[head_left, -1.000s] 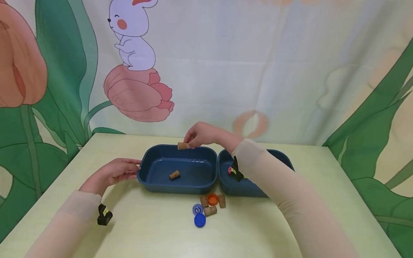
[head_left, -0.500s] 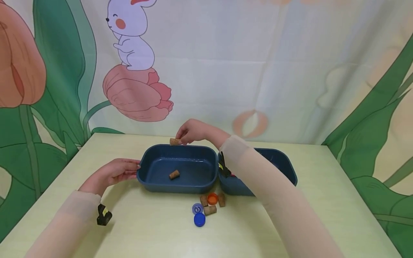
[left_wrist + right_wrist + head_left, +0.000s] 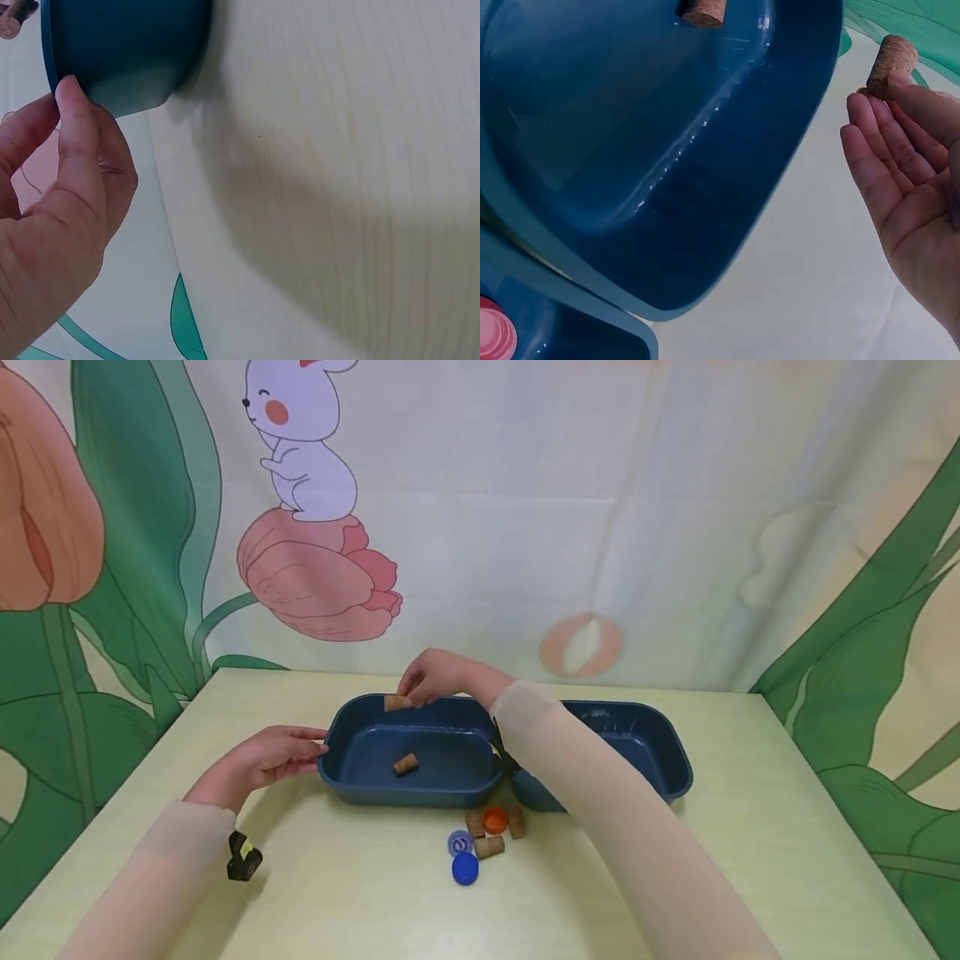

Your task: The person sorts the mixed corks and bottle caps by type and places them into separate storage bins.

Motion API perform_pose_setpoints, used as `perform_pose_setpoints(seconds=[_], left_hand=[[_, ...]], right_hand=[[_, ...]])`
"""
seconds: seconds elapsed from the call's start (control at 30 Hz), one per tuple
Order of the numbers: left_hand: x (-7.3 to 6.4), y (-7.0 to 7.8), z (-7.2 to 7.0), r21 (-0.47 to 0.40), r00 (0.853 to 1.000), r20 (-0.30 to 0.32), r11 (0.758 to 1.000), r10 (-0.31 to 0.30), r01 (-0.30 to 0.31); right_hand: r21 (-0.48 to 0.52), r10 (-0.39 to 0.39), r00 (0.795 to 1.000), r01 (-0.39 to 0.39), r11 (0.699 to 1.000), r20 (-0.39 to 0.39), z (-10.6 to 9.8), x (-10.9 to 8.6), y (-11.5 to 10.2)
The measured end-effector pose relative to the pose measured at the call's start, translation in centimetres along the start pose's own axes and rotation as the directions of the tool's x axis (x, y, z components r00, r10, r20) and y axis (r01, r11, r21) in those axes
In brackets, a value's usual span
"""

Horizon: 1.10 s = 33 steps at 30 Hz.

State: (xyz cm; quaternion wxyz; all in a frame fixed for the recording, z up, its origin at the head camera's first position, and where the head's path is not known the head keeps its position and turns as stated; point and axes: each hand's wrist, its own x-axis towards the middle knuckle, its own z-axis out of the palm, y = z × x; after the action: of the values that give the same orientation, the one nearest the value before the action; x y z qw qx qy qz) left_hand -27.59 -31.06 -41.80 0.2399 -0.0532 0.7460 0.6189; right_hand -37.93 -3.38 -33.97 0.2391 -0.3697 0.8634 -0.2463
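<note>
In the head view, my left hand (image 3: pixel 281 754) holds the left rim of a dark blue bin (image 3: pixel 420 797). The left wrist view has its thumb and a finger meeting at the bin's edge (image 3: pixel 49 45). One cork (image 3: pixel 406 764) lies on that bin's floor. Over the far rim, my right hand (image 3: pixel 435 677) pinches another cork (image 3: pixel 395 702) between thumb and fingers. The right wrist view has this held cork (image 3: pixel 892 66) upright at the fingertips, with the other fingers (image 3: pixel 870 154) extended below.
A second blue bin (image 3: pixel 678 787) stands to the right, partly behind my right sleeve; a pink cap (image 3: pixel 495 334) lies inside it. In front of the bins are several corks (image 3: pixel 490 847), an orange cap (image 3: pixel 495 820), a pale blue cap (image 3: pixel 460 842) and a dark blue cap (image 3: pixel 465 867).
My right hand has moved left along the far rim with the cork, rising a little and then lowering. My left hand keeps its place at the bin.
</note>
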Motion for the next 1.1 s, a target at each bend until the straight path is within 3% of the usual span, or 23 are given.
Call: perform_pose_setpoints(seconds=[1.1], left_hand=[[-0.3, 0.2, 0.1, 0.025, 1.000, -0.021, 1.000, -0.019, 0.019]], right_hand=[[-0.087, 0.101, 0.994, -0.097, 0.991, 0.038, 3.5, 2.9, 1.3]])
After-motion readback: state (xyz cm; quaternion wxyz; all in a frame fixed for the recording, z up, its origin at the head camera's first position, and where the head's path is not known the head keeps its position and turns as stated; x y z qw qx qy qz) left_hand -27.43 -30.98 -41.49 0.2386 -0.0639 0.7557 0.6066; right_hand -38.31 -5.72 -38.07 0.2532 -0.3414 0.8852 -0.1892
